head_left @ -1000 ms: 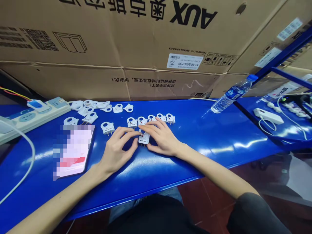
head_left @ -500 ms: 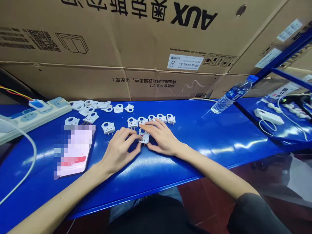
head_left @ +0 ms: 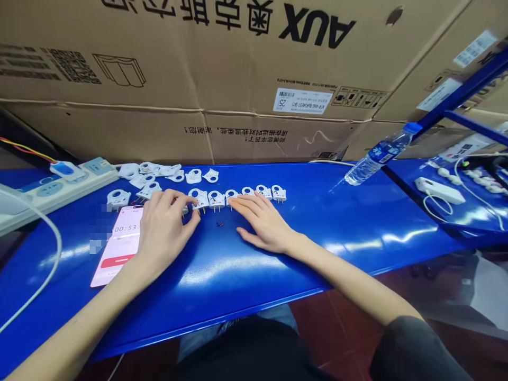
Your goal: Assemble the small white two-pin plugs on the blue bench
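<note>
My left hand [head_left: 166,225] pinches a white two-pin plug [head_left: 201,197] with a round hole at its top, at the left end of a row of similar plugs. Fingers of that hand partly hide another plug behind them. My right hand [head_left: 268,222] lies with its fingers stretched out, the fingertips beside a plug [head_left: 232,197] in the middle of the row. More plugs of the row, such as the rightmost plug [head_left: 279,193], stand beyond it. A small dark red piece, perhaps wire [head_left: 220,224], lies on the blue table between my hands.
Loose white plug parts [head_left: 156,170] are heaped at the back left, near a power strip [head_left: 59,188]. A phone [head_left: 119,248] showing a timer lies by my left forearm. Large cardboard boxes [head_left: 238,79] wall the back. A water bottle [head_left: 379,154] leans at the right by a blue frame.
My left hand has moved left with the plug from in front of the row to the row's left end. The small dark red piece now shows on the table. My right hand has barely moved.
</note>
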Tool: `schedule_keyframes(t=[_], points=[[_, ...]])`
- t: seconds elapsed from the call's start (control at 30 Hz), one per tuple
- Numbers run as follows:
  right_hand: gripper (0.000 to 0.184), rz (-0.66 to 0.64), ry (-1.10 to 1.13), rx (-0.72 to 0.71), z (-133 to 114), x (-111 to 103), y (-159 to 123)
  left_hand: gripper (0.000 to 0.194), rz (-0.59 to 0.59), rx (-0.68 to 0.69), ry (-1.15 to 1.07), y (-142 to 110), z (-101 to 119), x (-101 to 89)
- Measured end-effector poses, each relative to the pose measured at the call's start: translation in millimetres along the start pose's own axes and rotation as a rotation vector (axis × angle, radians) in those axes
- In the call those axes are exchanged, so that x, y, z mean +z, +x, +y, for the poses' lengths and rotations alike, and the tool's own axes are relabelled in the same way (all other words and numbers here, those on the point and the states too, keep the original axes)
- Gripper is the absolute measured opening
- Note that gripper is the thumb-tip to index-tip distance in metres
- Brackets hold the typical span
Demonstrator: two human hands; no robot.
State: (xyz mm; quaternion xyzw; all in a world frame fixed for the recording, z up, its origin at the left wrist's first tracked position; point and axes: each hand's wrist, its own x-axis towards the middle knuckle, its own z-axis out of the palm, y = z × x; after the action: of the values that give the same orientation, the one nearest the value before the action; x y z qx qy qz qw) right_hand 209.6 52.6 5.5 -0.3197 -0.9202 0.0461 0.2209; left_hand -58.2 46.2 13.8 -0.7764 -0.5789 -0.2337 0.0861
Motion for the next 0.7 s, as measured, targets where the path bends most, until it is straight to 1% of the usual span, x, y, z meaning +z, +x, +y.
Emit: schedule_keyframes(t=[0.1,0.2,0.37,0.5,0.57,0.7], points=[[0.061,-0.009,0.01,0.01,0,0,0,0.019,-0.018,-0.003,0.055,-1,-6,0.6],[0.061,-0.006,0.006,0.008,0,-1,0,0.018,-0.02,0.008,0.063,-3,-10,4.9],[0.058,-0.016,-0.01,0.005,-1,-1,0,0.022,-0.03,0.018,0.032,-4,-8,11.3],[0.06,-0.02,-0.003,0.007,-1,-1,0,0.019,-0.053,0.002,0.04,-1,-6,8.3],[0.059,-0.019,-0.006,0.009,-1,-1,0,0.022,-0.058,-0.018,0.033,0,-7,5.6],[0.058,-0.015,-0.015,-0.001,0,0,-1,0.021,-0.031,-0.048,0.137,0,-11,2.2]])
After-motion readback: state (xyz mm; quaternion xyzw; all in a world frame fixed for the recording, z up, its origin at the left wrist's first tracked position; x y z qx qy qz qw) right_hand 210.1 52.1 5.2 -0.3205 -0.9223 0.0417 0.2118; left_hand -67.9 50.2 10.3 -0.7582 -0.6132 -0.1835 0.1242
